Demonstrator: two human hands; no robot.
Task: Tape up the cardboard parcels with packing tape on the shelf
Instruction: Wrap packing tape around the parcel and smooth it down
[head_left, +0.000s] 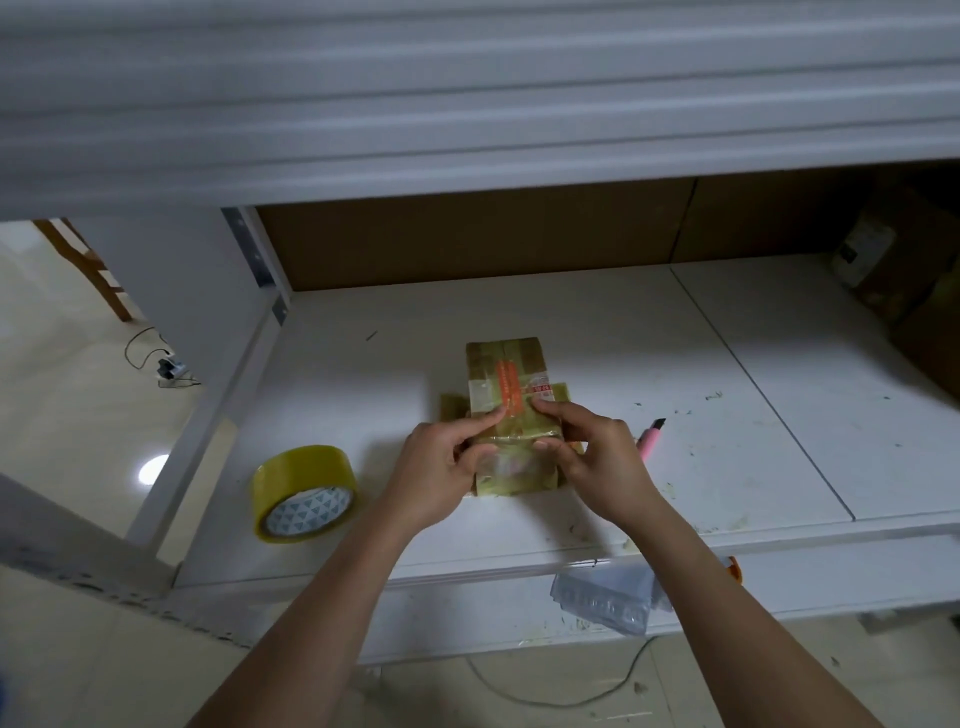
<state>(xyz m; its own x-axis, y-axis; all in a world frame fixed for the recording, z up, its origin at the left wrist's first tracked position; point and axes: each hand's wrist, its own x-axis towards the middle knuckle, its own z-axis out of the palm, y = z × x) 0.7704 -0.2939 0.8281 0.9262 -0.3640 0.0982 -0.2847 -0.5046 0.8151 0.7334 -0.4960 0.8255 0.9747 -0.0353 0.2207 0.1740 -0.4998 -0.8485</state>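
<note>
Even indoor light falls on the white shelf, leaving soft shadows and a dim back right corner. A bright round glare spot shines on the glossy floor at left. Wide-angle distortion bends the edges, and the upper shelf front is smeared with blur.

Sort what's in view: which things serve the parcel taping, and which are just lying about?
For the job:
parcel, gripped by the left hand and right hand
tape roll
pink knife
shelf

Lying about:
boxes at the back right
plastic bag below the shelf edge
cable on the floor
</note>
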